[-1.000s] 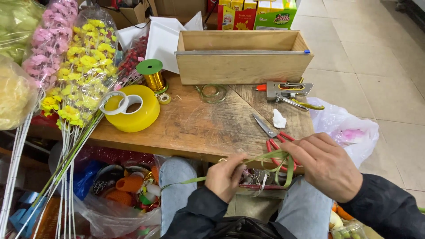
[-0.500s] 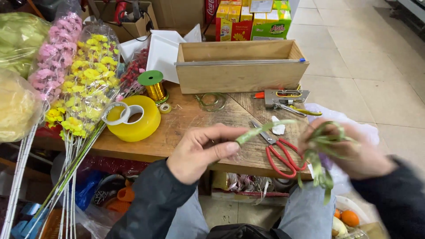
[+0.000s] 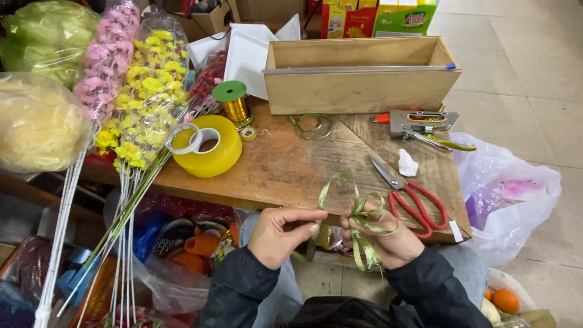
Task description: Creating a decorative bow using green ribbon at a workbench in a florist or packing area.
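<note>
Both my hands are low over the near edge of a wooden table (image 3: 285,164). My right hand (image 3: 382,234) grips a bunch of looped green ribbon (image 3: 363,222), with strands hanging down below the fist. My left hand (image 3: 280,234) pinches one strand of the same ribbon between thumb and forefinger, close beside the right hand. A loop of ribbon arches up between the two hands over the table edge. Red-handled scissors (image 3: 410,197) lie on the table just right of my right hand.
A wide yellow tape roll (image 3: 209,149), a gold wire spool with green cap (image 3: 232,102), a long wooden box (image 3: 358,76), a staple gun (image 3: 425,124) and a white scrap (image 3: 407,164) sit on the table. Wrapped artificial flowers (image 3: 143,91) lean at left. Plastic bag (image 3: 510,200) at right.
My hands came back together at the table's near edge. The left hand, stretched out with a ribbon end half a second ago, has drawn in beside the right hand's ribbon bunch.
</note>
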